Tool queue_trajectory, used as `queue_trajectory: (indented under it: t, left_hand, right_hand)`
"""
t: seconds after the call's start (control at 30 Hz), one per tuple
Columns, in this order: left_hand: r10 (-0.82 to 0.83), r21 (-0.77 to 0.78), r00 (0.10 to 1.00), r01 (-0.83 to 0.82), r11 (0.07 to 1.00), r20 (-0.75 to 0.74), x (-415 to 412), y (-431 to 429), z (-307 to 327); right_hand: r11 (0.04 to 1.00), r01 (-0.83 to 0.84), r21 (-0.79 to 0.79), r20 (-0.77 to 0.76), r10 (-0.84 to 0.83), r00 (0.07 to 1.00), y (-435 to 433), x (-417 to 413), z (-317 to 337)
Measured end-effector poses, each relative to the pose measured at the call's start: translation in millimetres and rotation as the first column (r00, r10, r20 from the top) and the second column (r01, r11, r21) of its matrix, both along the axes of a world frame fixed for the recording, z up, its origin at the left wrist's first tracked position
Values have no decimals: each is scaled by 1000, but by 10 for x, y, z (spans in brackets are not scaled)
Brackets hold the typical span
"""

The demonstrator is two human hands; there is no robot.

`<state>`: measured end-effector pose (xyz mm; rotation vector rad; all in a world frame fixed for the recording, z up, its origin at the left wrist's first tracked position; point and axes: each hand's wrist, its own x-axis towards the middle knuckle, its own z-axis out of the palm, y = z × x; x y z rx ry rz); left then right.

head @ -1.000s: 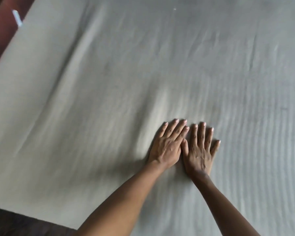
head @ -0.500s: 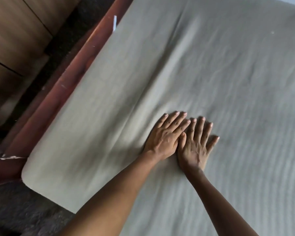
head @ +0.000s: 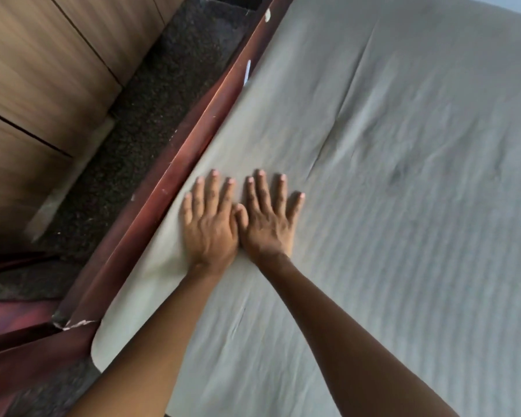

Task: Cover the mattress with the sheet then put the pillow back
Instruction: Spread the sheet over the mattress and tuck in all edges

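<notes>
The left hand (head: pixel 209 227) and right hand (head: pixel 268 224) pressed flat, fingers straight, gripping nothing, on the sheet (head: pixel 403 206) spread beside the wooden frame (head: pixel 163 194). It looked light, soft and easily creased, probably best pinched at its edge.

This is a bedroom. A pale ribbed sheet (head: pixel 403 206) lies spread in a reddish-brown wooden bed frame (head: pixel 175 176), beside dark speckled carpet (head: pixel 151 94) and light wood-grain cupboard doors (head: pixel 42 70).

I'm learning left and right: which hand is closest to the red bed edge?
The left hand: it lies beside the red bed frame; the right hand rests farther in on the sheet.
</notes>
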<state>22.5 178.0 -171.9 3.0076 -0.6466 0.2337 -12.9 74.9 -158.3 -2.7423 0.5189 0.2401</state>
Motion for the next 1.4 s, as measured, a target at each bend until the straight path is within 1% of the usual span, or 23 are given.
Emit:
queue_trajectory:
  t: [0.07, 0.13, 0.17, 0.23, 0.27, 0.3, 0.33, 0.4, 0.47, 0.57, 0.7, 0.77, 0.83, 0.9, 1.0, 1.03, 1.1, 1.23, 1.4]
  left_hand:
    - [93, 31, 996, -93, 995, -9, -3, 58, -14]
    - [192, 29, 980, -191, 981, -47, -18, 8, 14]
    - [243, 6, 968, -243, 970, -71, -25, -72, 43]
    - [333, -67, 937, -341, 938, -107, -47, -307, 126]
    - [344, -105, 933, -355, 929, -108, -49, -464, 170]
    - [316, -139, 943, -328, 934, -102, -56, -636, 213]
    - [248, -161, 964, -260, 952, -92, -82, -833, 246]
    - [38, -174, 997, -48, 984, -60, -189, -1284, 278]
    - [-173, -178, 984, 164, 970, -36, -374, -1807, 290]
    - [-419, -205, 906, 398, 894, -66, -666, -2627, 303]
    - [-637, -211, 764, 610, 764, -99, -814, -3422, 213]
    - [-713, -154, 687, 696, 701, -139, -829, -3671, 147]
    - [-744, -61, 644, 748, 661, -178, -775, -3811, 67]
    - [-728, -30, 655, 739, 673, -201, -613, -3883, -20]
    - [-733, -73, 648, 737, 672, -209, -230, -3841, -80]
    - [-732, -75, 649, 735, 673, -210, -83, -3796, -80]
    - [-708, -63, 681, 711, 701, -187, 252, -3688, -78]
    - [-564, -58, 816, 562, 825, -126, 1032, -3283, -65]
    - [-418, -44, 908, 417, 908, -28, 1787, -2402, -55]
  right_hand:
    - [994, -74, 86, 26, 72, 997, -15, 17, 47]
    - [974, -143, 174, 112, 124, 986, -111, -80, 120]
    - [972, -142, 185, 163, 112, 980, -207, -154, 160]
    - [986, -60, 156, 216, 25, 976, -497, -336, 194]
    - [991, -1, 131, 232, -30, 972, -695, -416, 193]
    - [993, 53, 107, 236, -77, 969, -906, -490, 172]
    - [992, 99, 80, 224, -114, 968, -1124, -568, 153]
    - [986, 164, 22, 179, -165, 970, -1535, -711, 119]
    - [977, 211, -29, 159, -204, 966, -1934, -873, 108]
    - [951, 293, -99, 166, -275, 947, -2614, -1131, 86]
    - [884, 432, -180, 126, -415, 901, -3459, -1456, -17]
    - [837, 517, -179, 83, -511, 855, -3748, -1542, -67]
    - [792, 587, -170, 29, -591, 806, -3912, -1522, -98]
    - [769, 612, -187, -23, -626, 779, -3964, -1408, -139]
    - [721, 669, -180, -36, -684, 728, -3883, -1097, -154]
    - [720, 671, -178, -39, -687, 726, -3841, -973, -154]
    - [742, 648, -171, -51, -664, 746, -3749, -696, -148]
    - [788, 592, -167, -46, -606, 794, -3509, -49, -132]
    - [894, 429, -133, 1, -433, 902, -2899, 774, -89]
